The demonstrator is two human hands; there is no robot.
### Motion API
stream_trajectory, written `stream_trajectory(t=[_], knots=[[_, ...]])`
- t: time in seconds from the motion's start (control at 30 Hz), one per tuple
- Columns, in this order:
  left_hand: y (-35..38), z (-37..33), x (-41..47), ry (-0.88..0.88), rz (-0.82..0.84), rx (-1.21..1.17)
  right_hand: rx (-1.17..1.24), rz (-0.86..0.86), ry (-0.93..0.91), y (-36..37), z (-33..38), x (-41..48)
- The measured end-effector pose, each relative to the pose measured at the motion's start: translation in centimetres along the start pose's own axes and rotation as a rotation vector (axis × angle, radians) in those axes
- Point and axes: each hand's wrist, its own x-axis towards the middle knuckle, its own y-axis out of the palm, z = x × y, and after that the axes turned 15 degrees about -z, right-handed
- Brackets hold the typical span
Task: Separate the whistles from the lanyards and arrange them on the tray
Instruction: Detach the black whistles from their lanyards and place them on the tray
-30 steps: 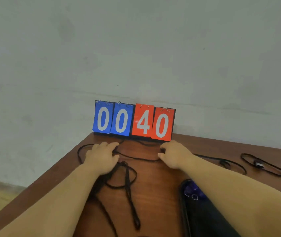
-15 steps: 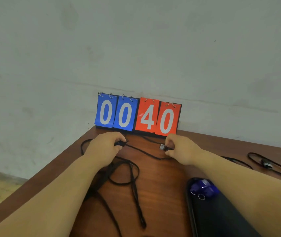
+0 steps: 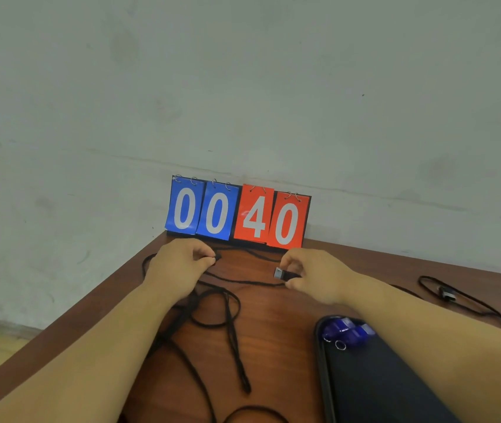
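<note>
My right hand [image 3: 313,274] pinches a small black whistle with a silver end [image 3: 282,273] just in front of the scoreboard. My left hand [image 3: 179,265] pinches the end of a black lanyard cord [image 3: 243,281] that runs across the table between both hands. A black tray [image 3: 322,355] lies at the lower right under my right forearm, with blue whistles [image 3: 345,331] and small metal rings at its far end. More loose black lanyards [image 3: 231,325] lie coiled below my left hand.
A flip scoreboard [image 3: 238,213] reading 00 40 stands against the wall at the back of the brown wooden table [image 3: 276,325]. Another black lanyard with a whistle [image 3: 446,293] lies at the far right. The table's left edge runs diagonally past my left arm.
Both hands have lifted slightly and moved apart. The silver-ended whistle now shows between my right fingers, away from the cord end pinched by my left hand.
</note>
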Motion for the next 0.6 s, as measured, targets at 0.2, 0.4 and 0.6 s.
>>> stream_trajectory(t=[0.2,0.4,0.6], knots=[[-1.5,-2.4,-0.7,0.152,-0.024,-0.062,-0.009,-0.029,0.003,-2.0,0.3,-1.3],[-2.5,-7.4,-2.9,0.269,0.136,-0.172,-0.035,0.000,0.026,-6.4,-2.0,-4.8],[-1.6,-13.8,-6.5,0.441,0.431,-0.107,-0.033,0.039,0.083,-10.2,-6.1,-9.7]])
